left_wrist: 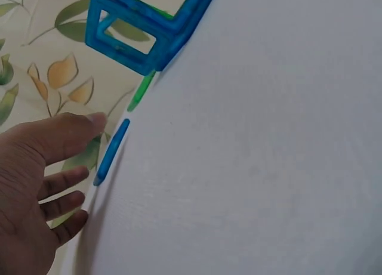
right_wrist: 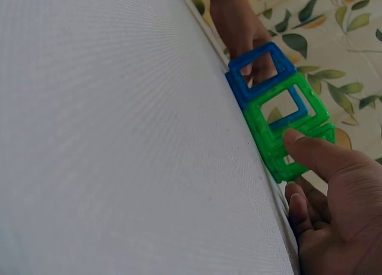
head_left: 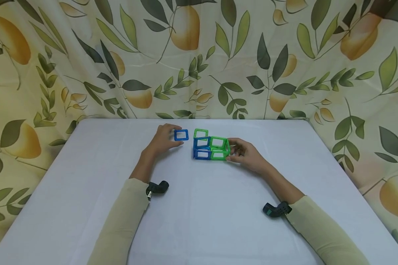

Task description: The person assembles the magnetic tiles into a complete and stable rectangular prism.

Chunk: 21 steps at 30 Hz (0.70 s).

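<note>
A blue square magnetic tile lies flat on the white table, seen nearly edge-on in the left wrist view. My left hand is around its left side, thumb and fingers spread apart. To the right stands a structure of blue and green magnetic tiles, blue on its left and green on its right. My right hand holds its right end, thumb on the green tile and the other fingers bent below. A flat green tile reaches out behind the structure's left part.
The white-covered table spreads out around the tiles and under both forearms. Behind it hangs a curtain printed with leaves and fruit. Black wrist devices sit at both sleeve cuffs.
</note>
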{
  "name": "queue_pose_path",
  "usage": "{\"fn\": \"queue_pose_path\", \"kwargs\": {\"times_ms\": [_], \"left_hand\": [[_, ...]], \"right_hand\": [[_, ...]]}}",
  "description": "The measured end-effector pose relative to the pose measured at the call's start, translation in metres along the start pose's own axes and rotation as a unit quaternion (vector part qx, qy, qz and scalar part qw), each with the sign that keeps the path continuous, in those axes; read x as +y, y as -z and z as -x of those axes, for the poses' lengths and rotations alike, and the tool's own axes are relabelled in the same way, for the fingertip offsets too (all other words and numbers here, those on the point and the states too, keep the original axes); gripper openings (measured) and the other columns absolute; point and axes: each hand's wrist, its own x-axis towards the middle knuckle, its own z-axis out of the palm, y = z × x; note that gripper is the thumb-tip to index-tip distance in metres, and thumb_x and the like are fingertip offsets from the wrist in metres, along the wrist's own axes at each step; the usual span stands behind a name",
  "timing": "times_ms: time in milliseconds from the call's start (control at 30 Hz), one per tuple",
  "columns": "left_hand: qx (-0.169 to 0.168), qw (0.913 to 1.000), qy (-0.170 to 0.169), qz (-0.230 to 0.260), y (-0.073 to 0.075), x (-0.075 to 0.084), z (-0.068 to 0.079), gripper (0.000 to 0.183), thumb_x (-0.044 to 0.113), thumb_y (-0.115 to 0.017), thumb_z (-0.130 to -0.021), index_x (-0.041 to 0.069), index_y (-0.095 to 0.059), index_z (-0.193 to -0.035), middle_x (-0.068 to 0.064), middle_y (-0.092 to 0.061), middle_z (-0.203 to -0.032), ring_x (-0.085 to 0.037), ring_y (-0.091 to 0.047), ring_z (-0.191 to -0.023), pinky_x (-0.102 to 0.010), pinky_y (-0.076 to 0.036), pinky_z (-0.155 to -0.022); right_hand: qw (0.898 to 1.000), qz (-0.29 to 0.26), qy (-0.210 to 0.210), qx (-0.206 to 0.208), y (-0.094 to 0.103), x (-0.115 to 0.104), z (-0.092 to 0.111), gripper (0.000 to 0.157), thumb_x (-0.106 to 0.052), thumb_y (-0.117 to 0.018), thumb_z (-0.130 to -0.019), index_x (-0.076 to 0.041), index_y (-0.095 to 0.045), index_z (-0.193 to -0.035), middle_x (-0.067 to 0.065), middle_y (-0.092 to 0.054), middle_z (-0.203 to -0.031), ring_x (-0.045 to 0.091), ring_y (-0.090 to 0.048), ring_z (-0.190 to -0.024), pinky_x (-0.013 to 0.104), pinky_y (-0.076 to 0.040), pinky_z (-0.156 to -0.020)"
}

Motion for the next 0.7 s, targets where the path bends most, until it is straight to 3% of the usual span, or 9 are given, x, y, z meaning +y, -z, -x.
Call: {"fn": "queue_pose_path", "kwargs": {"times_ms": [333,700], "left_hand": [[-0.028,0.9980,0.022,-0.051,0.000,-0.010,-0.014,0.073,0.030,-0.086,-0.090,0.013,-0.055,-0.153,-0.016,-0.044,-0.159,-0.035,-0.035,-0.142,-0.052,-0.037,-0.117],[-0.025,0.9962,0.045,-0.070,-0.002,-0.009,-0.022,0.068,0.036,-0.085,-0.091,0.020,-0.059,-0.152,-0.010,-0.044,-0.155,-0.032,-0.034,-0.141,-0.053,-0.037,-0.116]], "right_hand": [[1.000,0.001,-0.002,0.002,0.000,0.002,-0.001,0.068,-0.006,-0.084,-0.089,-0.002,-0.054,-0.149,0.017,-0.063,-0.121,0.030,-0.055,-0.098,0.024,-0.046,-0.074],[1.000,0.003,-0.012,0.002,-0.001,-0.001,0.000,0.068,-0.006,-0.084,-0.089,-0.001,-0.053,-0.149,0.015,-0.062,-0.115,0.031,-0.055,-0.098,0.024,-0.046,-0.074]]}}
